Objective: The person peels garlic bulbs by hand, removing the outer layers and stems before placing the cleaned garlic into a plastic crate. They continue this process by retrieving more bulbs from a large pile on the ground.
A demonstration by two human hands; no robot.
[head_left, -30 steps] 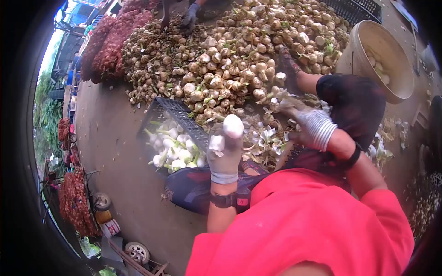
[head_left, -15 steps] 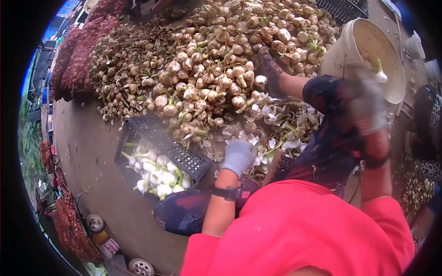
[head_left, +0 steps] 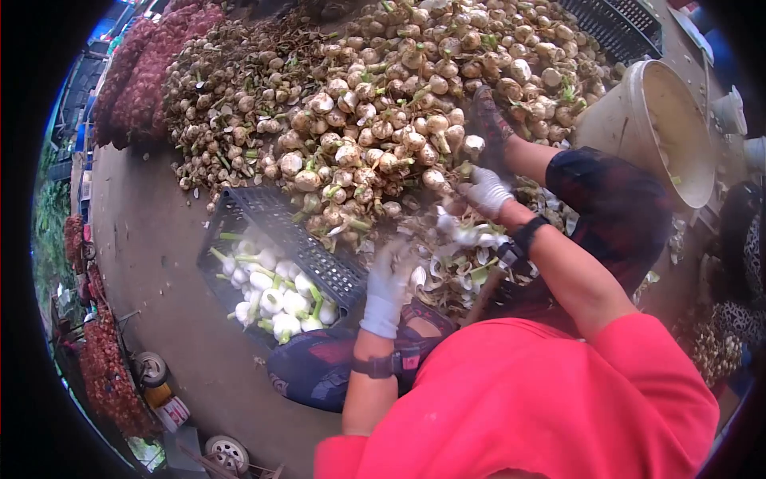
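My left hand [head_left: 389, 279], in a pale glove, is smeared by motion above the peelings, just right of the black crate [head_left: 335, 275]. What it holds, if anything, cannot be made out. White peeled bulbs [head_left: 289, 302] with green stems lie in that crate. My right hand [head_left: 487, 193], in a white glove, reaches to the near edge of the heap of unpeeled garlic bulbs [head_left: 383, 136]; its fingers are bent around something I cannot make out. Loose white peelings [head_left: 471, 235] lie between my hands.
A large pale bucket [head_left: 630, 120] stands tilted at the right, beyond my knee. Another black crate [head_left: 610, 28] is at the back right. Red net sacks [head_left: 148, 80] lie at the back left. A wheeled cart [head_left: 227, 455] stands at the lower left.
My right hand has moved from beside the bucket to the heap's near edge. The white bulb seen in front of the bucket no longer shows. My left hand has shifted slightly left, towards the crate.
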